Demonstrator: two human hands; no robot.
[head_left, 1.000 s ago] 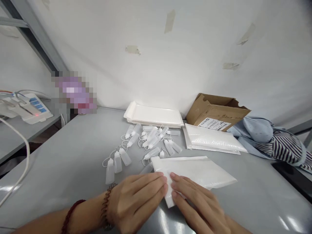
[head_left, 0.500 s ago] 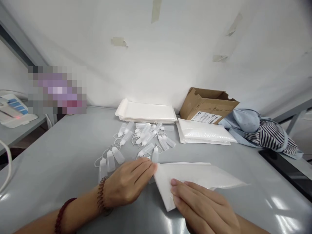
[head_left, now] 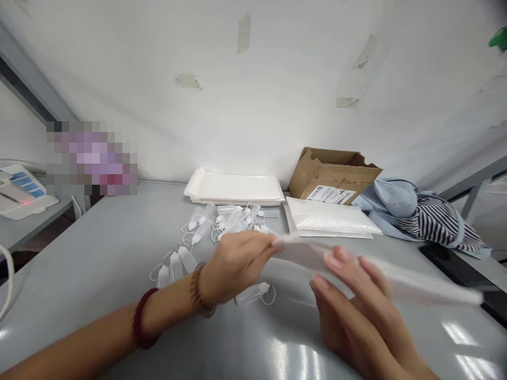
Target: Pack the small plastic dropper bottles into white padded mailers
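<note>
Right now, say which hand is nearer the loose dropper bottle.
Left hand, close beside the dropper bottle; right hand, farther off to its right.

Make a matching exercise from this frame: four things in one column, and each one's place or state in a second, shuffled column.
Things
1. Cardboard box
2. Striped cloth
3. White plastic pouch
4. Lone dropper bottle

Places and states
A. Raised between the left hand and right hand
B. Lying on the table below the left hand
C. Flaps open, beside the stack of white trays
D. Bunched with light blue fabric

Right pairs: 1-C, 2-D, 3-A, 4-B
</note>
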